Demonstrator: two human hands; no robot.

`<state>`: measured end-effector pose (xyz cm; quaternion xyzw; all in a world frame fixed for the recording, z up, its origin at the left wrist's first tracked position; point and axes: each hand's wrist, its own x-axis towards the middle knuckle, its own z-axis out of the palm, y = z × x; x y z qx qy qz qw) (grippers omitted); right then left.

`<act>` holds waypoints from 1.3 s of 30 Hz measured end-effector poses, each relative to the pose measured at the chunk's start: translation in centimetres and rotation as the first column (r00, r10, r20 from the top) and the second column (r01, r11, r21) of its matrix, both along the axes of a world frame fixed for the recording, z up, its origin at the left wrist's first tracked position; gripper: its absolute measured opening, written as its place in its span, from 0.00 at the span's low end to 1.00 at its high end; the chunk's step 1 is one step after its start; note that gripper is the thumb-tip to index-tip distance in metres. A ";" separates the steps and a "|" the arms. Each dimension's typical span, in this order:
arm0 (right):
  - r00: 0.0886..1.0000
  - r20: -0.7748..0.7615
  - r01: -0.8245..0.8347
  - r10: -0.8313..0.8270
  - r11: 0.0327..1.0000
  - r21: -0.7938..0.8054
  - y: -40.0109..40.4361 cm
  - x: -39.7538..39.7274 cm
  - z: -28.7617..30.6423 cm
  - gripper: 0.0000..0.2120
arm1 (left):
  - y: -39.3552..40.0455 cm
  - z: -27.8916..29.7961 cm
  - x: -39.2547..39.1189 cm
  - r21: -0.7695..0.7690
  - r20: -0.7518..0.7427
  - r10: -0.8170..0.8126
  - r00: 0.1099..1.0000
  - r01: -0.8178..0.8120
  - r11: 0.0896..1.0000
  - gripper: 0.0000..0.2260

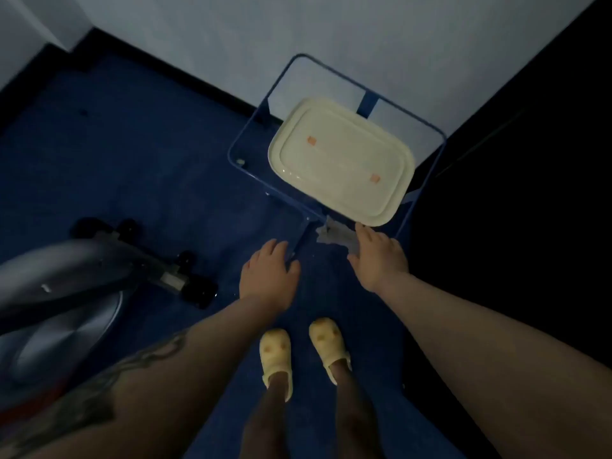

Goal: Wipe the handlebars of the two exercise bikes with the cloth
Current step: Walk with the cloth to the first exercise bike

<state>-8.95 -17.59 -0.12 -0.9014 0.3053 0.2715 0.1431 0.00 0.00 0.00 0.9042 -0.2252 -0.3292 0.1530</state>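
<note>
A crumpled grey cloth [334, 238] lies on the glass surface [255, 150] beside the cream tray [341, 160], right hand [377, 256] fingers resting loosely on it, left hand [268, 273] fingers spread, holding nothing.

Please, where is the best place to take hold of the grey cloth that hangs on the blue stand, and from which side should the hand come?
Take the cloth at its loose lower part, below the near rail of the blue stand, coming from the front. It drapes over that rail, so a pinch grip and a lift should free it. The right hand already touches its right edge; the left hand is apart.
</note>
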 end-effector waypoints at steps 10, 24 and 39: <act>0.993 0.099 -0.046 0.058 0.992 -0.120 -2.2 0.8 -1.1 0.03 | 1.2 -1.3 -0.8 0.047 -0.021 0.097 0.995 -0.096 0.994 0.22; 0.836 0.307 -0.452 0.455 0.888 -0.084 6.5 2.5 8.7 0.06 | 11.2 8.7 -4.6 0.095 0.049 0.473 0.880 -0.475 0.875 0.20; 0.169 0.521 -0.936 0.836 0.302 -0.180 38.1 -1.3 15.5 0.10 | 38.4 15.4 -24.7 -0.036 0.233 0.942 0.240 -0.966 0.255 0.21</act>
